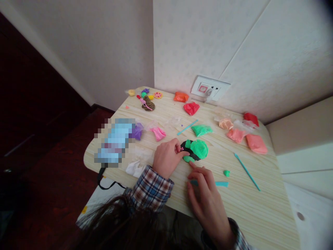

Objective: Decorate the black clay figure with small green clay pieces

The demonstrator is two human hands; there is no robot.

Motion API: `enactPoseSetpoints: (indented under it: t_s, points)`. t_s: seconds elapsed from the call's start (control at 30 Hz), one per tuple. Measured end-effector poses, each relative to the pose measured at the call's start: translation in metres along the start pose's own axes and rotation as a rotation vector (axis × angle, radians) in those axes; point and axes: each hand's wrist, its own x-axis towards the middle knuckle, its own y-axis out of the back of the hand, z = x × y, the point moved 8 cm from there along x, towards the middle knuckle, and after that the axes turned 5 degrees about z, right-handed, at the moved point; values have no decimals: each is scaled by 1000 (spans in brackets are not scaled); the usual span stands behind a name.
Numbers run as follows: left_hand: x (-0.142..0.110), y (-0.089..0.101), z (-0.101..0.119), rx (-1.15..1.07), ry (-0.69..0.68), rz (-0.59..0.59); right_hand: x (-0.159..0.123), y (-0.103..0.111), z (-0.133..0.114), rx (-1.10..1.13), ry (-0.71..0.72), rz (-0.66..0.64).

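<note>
A flat black piece (195, 156) lies on the table with bright green modelling clay (199, 149) on it: a large round disc and smaller patches. Small pink bits sit at its left end. My left hand (166, 158) grips that left end, thumb on top and fingers curled at the edge. From the near side, my right hand (206, 194) reaches in, index finger stretched out to the lower green patch, the other fingers loosely bent and holding nothing visible. Partly under the right hand is a flat teal tool (222, 184). A small green clay lump (227, 173) sits to the right.
On the table (270, 208), a thin blue tool (247, 172) lies right and another (187, 127) behind. Several clay packs stand about, including green (202, 130), pink (158, 133) and red (191, 108). A brown coiled clay piece (148, 103) is far left. A blurred phone-like object (116, 140) lies left.
</note>
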Motion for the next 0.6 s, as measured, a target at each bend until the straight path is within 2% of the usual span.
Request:
enactPoseSetpoints:
  t_s: [0.3,0.6]
  points:
    - [-1,4,-3,-129,13,11,3,-6,-7,-33,72,-55]
    - [-2,9,-4,-189,21,63,13,-9,-10,-70,142,-40]
